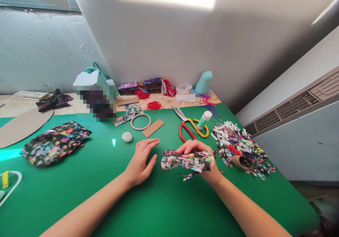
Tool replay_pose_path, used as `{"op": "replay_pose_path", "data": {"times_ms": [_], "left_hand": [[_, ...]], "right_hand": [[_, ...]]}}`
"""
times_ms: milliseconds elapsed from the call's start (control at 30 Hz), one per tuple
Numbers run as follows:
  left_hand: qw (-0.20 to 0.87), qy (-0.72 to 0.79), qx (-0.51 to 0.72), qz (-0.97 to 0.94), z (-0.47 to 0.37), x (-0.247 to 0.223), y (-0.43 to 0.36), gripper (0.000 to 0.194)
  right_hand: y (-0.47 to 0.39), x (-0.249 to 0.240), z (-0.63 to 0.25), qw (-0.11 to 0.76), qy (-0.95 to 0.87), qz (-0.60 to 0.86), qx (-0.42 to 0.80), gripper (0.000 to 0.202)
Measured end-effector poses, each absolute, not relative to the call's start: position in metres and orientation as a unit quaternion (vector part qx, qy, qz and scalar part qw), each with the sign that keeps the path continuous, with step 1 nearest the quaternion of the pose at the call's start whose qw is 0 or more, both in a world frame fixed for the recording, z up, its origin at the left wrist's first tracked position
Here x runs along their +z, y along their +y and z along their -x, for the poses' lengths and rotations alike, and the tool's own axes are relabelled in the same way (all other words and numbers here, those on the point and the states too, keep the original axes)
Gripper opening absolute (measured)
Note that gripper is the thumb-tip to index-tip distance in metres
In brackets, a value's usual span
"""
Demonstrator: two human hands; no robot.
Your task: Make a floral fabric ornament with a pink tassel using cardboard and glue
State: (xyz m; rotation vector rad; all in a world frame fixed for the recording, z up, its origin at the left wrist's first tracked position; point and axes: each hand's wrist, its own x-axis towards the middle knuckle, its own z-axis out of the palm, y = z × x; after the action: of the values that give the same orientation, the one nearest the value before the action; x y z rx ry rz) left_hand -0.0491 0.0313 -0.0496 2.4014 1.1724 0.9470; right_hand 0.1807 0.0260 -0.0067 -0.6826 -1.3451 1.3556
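A person's bare hands meet near the middle of a green tabletop (106, 208). The floral fabric (182, 162) sits just right of center in the lower half of the frame, bunched under the right hand (200, 146), perhaps to keep its loose folds together; a ragged strip hangs below it. To the right lies a pile of scraps (239, 141), seemingly swept aside to leave working room. Scissors (188, 119), handles toward the person, and an upright glue stick (203, 121) stand just beyond the right hand, probably for easy reach. The right hand is closed on the fabric, its fingers over the top, thumb hidden. The left hand (142, 163), left of center, is loosely open and holds nothing, fingertips apart from the cloth.
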Motion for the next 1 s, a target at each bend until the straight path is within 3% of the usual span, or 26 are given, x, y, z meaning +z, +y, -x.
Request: {"op": "replay_pose_path", "data": {"times_ms": [467,633,800,1000], "left_hand": [[0.185,0.4,0.341,-0.83,0.05,-0.048,0.031,0.041],[0.343,0.361,0.359,-0.789,0.053,-0.046,0.031,0.041],[0.522,0.321,0.385,-0.69,0.05,-0.05,0.031,0.055],[0.582,0.311,0.405,-0.633,0.046,-0.051,0.033,0.057]], "right_hand": [[0.028,-0.009,-0.179,0.507,-0.56,0.314,0.575,0.027],[0.028,-0.009,-0.178,0.5,-0.539,0.341,0.586,0.021],[0.029,-0.021,-0.177,0.499,-0.495,0.396,0.591,0.017],[0.031,-0.026,-0.175,0.482,-0.446,0.401,0.639,0.016]]}}
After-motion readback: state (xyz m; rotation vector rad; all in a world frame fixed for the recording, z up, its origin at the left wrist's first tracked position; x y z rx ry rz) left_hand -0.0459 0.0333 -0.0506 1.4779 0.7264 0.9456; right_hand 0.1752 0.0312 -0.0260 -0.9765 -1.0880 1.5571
